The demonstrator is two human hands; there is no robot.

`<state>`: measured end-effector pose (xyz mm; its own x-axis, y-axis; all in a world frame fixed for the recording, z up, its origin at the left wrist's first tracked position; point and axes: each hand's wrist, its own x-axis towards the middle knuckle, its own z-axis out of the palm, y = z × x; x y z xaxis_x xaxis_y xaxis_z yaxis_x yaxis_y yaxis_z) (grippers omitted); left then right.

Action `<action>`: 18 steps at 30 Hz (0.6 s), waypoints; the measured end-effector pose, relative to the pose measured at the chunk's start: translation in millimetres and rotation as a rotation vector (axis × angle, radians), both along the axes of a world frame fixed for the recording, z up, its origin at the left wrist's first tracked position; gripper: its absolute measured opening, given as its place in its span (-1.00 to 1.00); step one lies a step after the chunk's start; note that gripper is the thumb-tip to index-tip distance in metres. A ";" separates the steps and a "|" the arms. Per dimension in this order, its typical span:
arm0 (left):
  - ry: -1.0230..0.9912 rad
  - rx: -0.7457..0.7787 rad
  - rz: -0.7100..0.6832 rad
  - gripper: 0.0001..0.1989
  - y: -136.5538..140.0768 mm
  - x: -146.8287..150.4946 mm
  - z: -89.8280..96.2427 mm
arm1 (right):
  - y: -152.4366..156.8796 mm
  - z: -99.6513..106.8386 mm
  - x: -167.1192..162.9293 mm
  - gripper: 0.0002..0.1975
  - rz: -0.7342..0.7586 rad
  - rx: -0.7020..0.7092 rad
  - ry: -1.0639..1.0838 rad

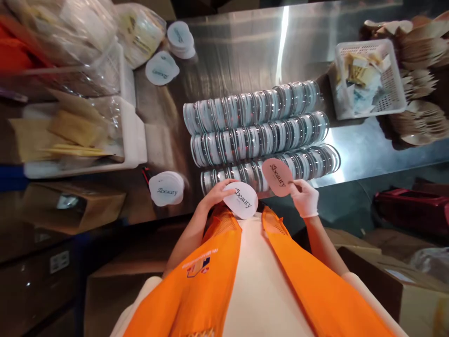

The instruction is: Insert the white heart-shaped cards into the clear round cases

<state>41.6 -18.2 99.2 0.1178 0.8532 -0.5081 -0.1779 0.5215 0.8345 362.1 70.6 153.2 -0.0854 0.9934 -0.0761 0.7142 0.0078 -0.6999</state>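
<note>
My left hand, bare, is closed on a white round card printed "beauty"; whether one card or a stack is in it, I cannot tell. In a white glove, my right hand pinches the edge of a pinkish round card with the same print. Both cards are held at the table's near edge, just before the nearest of three rows of clear round containers lying on their sides. To the left lies a stack of similar white cards.
More card stacks lie toward the back left of the metal table. White bins with packets stand at left. A white basket of packets and stacked wooden-looking spoons are at right. Cardboard boxes flank me below.
</note>
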 end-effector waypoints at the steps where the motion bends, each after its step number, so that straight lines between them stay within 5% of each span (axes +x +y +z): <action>1: 0.003 -0.016 0.052 -0.38 -6.3 1.0 0.0 | -1.0 3.0 3.1 -0.67 0.021 0.035 -0.073; 9: 0.132 -0.025 0.429 -0.39 -33.4 9.0 -15.4 | -13.5 21.1 -13.0 -0.72 0.230 0.183 -0.389; 18: 0.166 0.111 0.536 -0.41 -7.6 -12.5 -29.5 | 10.9 41.4 -43.1 -0.78 0.328 -0.048 -0.653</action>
<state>29.1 -25.8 69.7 -0.4200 0.8208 -0.3871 -0.2557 0.3022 0.9183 318.9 81.5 194.6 -0.3001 0.9189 -0.2561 0.9523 0.2729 -0.1367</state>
